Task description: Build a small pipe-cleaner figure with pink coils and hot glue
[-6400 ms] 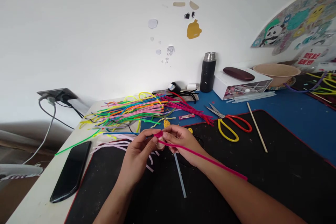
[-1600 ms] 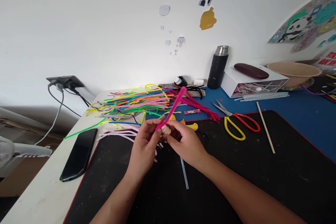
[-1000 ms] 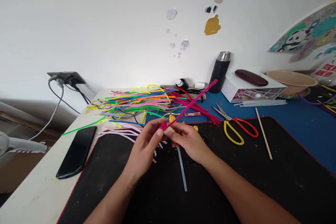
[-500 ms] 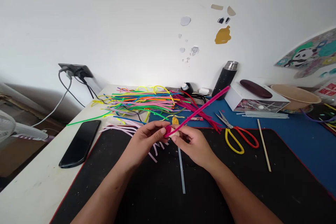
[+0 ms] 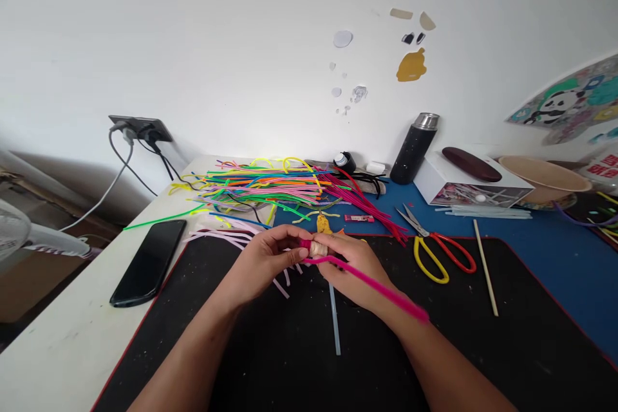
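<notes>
Between my two hands is a small cream-coloured wound piece (image 5: 318, 249) with magenta coils at its left end. My left hand (image 5: 277, 259) pinches the magenta end between thumb and fingers. The right hand (image 5: 355, 265) is closed around the cream end, its fingertips partly hiding it. From the coils a long magenta pipe cleaner (image 5: 371, 282) runs loose across my right hand toward the wrist, its tip blurred. Behind the hands stands a yellow-orange glue gun tip or similar piece (image 5: 323, 224), mostly covered. A translucent glue stick (image 5: 335, 325) lies on the black mat below.
A heap of coloured pipe cleaners (image 5: 261, 183) lies at the back, with lilac ones (image 5: 232, 235) by my left hand. Scissors (image 5: 429, 244) and a wooden stick (image 5: 485, 267) lie right. A phone (image 5: 147, 264) is left; a thermos (image 5: 415, 148) and white box (image 5: 476, 174) stand behind.
The magenta pipe cleaner's free end has swung from pointing up and right to pointing down and right over my right hand. Both hands stay in nearly the same place.
</notes>
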`<state>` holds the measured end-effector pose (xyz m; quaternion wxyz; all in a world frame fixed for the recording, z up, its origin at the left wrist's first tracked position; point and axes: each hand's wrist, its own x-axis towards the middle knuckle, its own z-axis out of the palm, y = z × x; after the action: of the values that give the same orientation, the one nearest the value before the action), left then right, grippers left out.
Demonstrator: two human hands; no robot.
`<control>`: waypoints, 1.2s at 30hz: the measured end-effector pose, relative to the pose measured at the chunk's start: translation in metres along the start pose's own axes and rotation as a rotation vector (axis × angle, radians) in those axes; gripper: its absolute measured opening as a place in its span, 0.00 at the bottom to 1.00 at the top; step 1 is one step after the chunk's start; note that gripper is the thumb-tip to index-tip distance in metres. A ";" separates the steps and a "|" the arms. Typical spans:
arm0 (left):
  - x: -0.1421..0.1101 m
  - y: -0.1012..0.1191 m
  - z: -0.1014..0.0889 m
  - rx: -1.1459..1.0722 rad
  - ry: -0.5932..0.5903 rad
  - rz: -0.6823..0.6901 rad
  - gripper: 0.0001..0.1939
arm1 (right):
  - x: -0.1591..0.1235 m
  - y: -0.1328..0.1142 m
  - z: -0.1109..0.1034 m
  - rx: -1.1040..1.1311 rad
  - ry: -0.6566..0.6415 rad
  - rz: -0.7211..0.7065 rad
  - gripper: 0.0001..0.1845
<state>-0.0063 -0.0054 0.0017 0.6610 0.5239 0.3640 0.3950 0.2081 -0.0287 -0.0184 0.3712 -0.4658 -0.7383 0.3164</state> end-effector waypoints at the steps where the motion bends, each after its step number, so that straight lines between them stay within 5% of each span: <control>1: 0.000 0.000 0.000 -0.009 -0.008 -0.010 0.16 | 0.000 0.000 0.000 0.011 0.005 0.002 0.17; 7: -0.001 0.004 -0.003 -0.027 -0.028 -0.072 0.17 | 0.001 -0.007 -0.002 0.029 -0.042 0.054 0.10; 15: 0.004 -0.008 0.001 -0.143 0.071 -0.117 0.20 | 0.003 -0.006 0.000 0.133 0.045 0.162 0.18; 25: 0.009 -0.014 0.008 -0.094 0.220 -0.056 0.21 | 0.001 -0.003 0.000 0.236 0.117 0.081 0.21; 31: 0.009 -0.019 0.015 -0.029 0.192 -0.069 0.23 | -0.002 -0.006 0.009 0.120 0.134 0.009 0.11; 36: 0.010 -0.021 0.016 -0.152 0.197 -0.131 0.23 | -0.001 -0.004 0.006 0.096 0.174 0.017 0.16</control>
<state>0.0149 -0.0061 -0.0165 0.6842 0.4061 0.4296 0.4271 0.2011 -0.0317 -0.0183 0.4531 -0.4797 -0.6832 0.3128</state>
